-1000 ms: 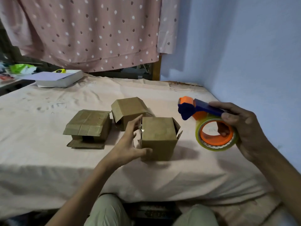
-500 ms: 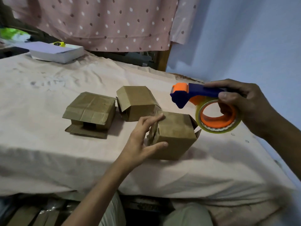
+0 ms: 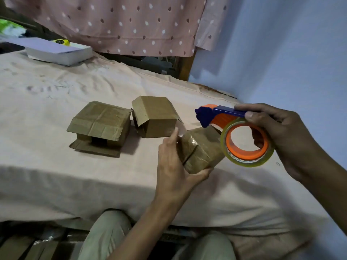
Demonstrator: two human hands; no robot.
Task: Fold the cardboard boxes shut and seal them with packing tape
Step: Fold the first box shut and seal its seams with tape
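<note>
Left hand [image 3: 174, 166] fingers [image 3: 173, 136] grip tilted box [image 3: 201, 149].

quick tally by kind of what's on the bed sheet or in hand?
Cardboard boxes: 3 (held box, middle box, left box)
Tape dispenser: 1
White flat box: 1
Total: 5

Small brown cardboard box [image 3: 199, 149], right side hidden behind the clear packing-tape roll on its orange-and-blue dispenser [image 3: 244, 141]; left face covered by the left hand [image 3: 174, 164]. Right hand [image 3: 281, 136]: fingertips concealed inside the roll's core. Yellow object [image 3: 61, 41] behind the white box [image 3: 56, 53]: too small to identify.
</note>
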